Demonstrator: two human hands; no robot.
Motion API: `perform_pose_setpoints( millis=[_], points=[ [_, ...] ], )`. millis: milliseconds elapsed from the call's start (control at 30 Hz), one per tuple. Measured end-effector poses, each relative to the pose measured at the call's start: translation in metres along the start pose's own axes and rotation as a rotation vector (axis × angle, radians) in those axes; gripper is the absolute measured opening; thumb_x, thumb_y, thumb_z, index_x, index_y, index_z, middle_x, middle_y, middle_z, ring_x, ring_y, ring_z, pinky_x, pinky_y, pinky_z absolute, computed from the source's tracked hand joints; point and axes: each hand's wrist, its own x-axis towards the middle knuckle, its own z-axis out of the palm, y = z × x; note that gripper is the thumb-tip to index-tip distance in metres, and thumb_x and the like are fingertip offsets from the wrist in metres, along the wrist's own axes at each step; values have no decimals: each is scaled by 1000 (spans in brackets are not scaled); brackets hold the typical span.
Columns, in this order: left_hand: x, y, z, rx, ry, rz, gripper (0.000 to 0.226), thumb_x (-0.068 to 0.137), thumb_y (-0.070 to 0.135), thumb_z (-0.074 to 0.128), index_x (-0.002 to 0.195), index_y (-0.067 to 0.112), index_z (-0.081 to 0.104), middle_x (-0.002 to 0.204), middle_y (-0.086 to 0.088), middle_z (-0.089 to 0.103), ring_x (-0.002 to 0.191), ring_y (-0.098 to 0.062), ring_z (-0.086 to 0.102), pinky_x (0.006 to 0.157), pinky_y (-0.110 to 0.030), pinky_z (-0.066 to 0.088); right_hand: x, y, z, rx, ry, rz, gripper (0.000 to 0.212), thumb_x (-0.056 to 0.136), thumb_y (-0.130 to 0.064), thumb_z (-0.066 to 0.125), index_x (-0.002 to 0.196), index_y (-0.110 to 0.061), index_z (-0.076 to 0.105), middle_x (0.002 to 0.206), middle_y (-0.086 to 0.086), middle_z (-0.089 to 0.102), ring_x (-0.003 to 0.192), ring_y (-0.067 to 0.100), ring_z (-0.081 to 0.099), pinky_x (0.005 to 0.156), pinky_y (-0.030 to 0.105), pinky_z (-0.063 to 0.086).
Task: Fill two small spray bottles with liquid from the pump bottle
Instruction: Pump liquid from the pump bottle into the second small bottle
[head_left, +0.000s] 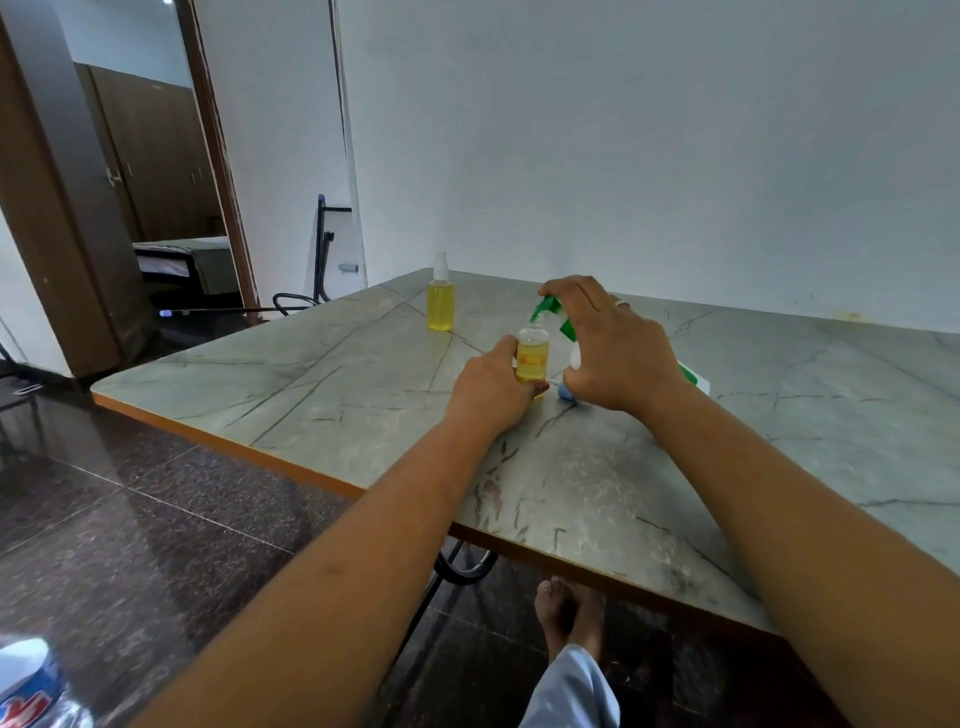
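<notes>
1. The grey marbled tabletop (779, 415) lay under both hands and carried all three bottles.
2. The right hand (613, 353) had its fingers curled over the green pump head, gripping it from above.
3. The left hand (491, 387) rested on the tabletop, its fingers wrapped round a small open bottle.
4. The pump bottle (556, 312) was mostly hidden behind the right fingers, its green spout poking out past them toward the left hand.
5. A capped spray bottle (440, 304), full of yellow liquid, stood upright beyond the left fingers, well apart from them.
6. The small open bottle (532, 353) stood upright within the left fingers, partly filled with yellow liquid, its mouth just below the spout.
</notes>
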Motion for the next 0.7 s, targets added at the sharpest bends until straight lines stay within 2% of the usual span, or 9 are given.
perform_pose_setpoints(
  millis=[133, 267, 367, 533, 700],
  points=[
    [-1, 0, 1, 20, -1, -4, 44, 85, 37, 64, 119, 17, 45, 115, -13, 62, 101, -28, 58, 79, -33, 46, 1, 0, -1, 77, 14, 36, 69, 62, -16, 69, 124, -25, 41, 120, -3, 41, 84, 21, 54, 57, 26, 34],
    [-1, 1, 1, 13, -1, -4, 45, 86, 38, 63, 121, 17, 44, 117, -12, 61, 102, -27, 58, 78, -32, 44, 3, -1, 0, 69, 20, 30, 66, 62, -17, 70, 122, -22, 42, 118, -1, 41, 80, 21, 54, 54, 24, 34],
    [-1, 2, 0, 16, 2, -10, 45, 87, 37, 62, 123, 17, 44, 118, -11, 61, 104, -26, 57, 77, -30, 42, 2, 0, 1, 51, 14, 5, 70, 63, -17, 69, 127, -25, 41, 123, -4, 42, 81, 21, 55, 55, 23, 35],
    [-2, 2, 0, 19, 10, -8, 43, 87, 36, 62, 122, 15, 44, 116, -14, 61, 102, -28, 57, 74, -29, 39, -1, 1, -1, 11, -28, 4, 84, 63, -19, 68, 138, -30, 31, 134, -8, 40, 93, 24, 57, 61, 27, 42],
    [-2, 2, 1, 23, 1, -1, 45, 87, 37, 62, 123, 16, 44, 116, -12, 62, 103, -27, 58, 77, -31, 43, 2, 1, -3, 74, -28, 40, 72, 62, -19, 70, 126, -28, 39, 122, -7, 41, 81, 18, 52, 50, 18, 27]
  ],
)
